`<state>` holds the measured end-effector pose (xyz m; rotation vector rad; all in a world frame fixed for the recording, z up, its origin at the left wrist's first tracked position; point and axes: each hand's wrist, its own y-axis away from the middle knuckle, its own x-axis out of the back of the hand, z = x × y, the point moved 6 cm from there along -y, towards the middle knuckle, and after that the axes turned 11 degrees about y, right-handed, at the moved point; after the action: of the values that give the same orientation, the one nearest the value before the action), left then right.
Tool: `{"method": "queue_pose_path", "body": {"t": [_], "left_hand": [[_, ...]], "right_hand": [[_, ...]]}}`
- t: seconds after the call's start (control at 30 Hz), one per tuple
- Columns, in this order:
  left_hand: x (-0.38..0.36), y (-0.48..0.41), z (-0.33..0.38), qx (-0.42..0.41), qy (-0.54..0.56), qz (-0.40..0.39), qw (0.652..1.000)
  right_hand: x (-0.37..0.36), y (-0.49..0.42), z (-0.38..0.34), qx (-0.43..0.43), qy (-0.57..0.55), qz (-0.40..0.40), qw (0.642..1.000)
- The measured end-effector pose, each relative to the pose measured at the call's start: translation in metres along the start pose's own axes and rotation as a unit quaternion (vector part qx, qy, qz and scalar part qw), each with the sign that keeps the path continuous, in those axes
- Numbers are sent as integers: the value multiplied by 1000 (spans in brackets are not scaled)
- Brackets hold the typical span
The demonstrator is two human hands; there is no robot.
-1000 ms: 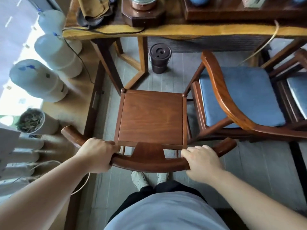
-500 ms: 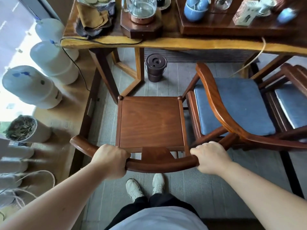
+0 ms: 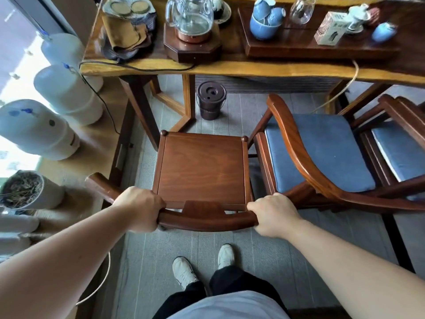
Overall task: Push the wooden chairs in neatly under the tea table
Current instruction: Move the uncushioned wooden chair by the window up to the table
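A bare wooden chair (image 3: 201, 166) with a curved back rail stands in front of me, facing the tea table (image 3: 230, 65). My left hand (image 3: 141, 209) grips the left part of its back rail and my right hand (image 3: 272, 214) grips the right part. The seat's front edge lies short of the table's edge, beside the table's left leg (image 3: 140, 109). To its right a second wooden chair (image 3: 319, 153) with a blue cushion stands angled, its front under the table's edge. A third cushioned chair (image 3: 400, 143) shows at the far right.
A small dark lidded bucket (image 3: 211, 102) stands on the floor under the table. Large water bottles (image 3: 36, 130) and a plant pot (image 3: 25, 191) line the left. The table holds a glass kettle (image 3: 190, 17), blue cups (image 3: 266, 19) and a cable (image 3: 138, 67). My feet (image 3: 202, 265) are behind the chair.
The view has tilted up, showing more of the tabletop. The chair and both hands have shifted forward toward the table, and my feet have stepped after it.
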<state>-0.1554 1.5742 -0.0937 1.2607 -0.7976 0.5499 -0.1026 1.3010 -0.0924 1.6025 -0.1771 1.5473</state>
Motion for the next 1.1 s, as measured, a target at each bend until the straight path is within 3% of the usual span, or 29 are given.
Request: {"method": "queue_pose_path", "body": {"t": [0.27, 0.67, 1.1], "left_hand": [[12, -23, 18, 2, 10, 47, 999], [23, -30, 28, 37, 8, -17, 999], [29, -33, 29, 52, 31, -12, 998]], "right_hand": [[-2, -14, 45, 15, 9, 0, 1000], [0, -19, 64, 33, -6, -15, 999], [-1, -16, 62, 28, -9, -33, 999]]}}
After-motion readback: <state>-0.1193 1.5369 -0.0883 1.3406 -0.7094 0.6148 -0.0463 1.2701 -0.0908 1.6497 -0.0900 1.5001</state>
